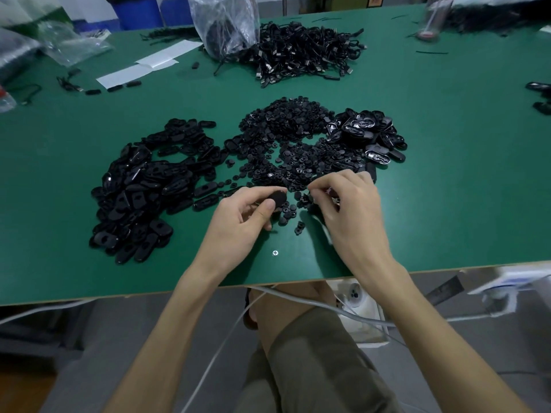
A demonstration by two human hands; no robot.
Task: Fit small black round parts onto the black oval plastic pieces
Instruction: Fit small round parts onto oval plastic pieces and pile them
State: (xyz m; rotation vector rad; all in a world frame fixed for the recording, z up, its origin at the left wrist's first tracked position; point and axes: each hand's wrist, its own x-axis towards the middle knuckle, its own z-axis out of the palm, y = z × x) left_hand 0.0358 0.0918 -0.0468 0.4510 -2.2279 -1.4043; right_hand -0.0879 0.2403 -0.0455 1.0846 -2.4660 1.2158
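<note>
Findings, head camera: found left hand pinching one black oval piece between thumb and curled fingers, just above green table near its front edge, beside the near fringe of the heap of small round parts. Found right hand with fingers curled down onto loose round parts at that fringe; could not confirm a pinch on any part. Noted left pile of oval pieces and right pile of oval pieces flanking the heap, with cable heap and clear plastic bag behind.

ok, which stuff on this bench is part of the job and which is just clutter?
Job: left hand gripping an oval piece; right hand at the round parts pile; left oval pile; right oval pile.
Clutter: cable heap; plastic bag; paper strips; screw.
</note>
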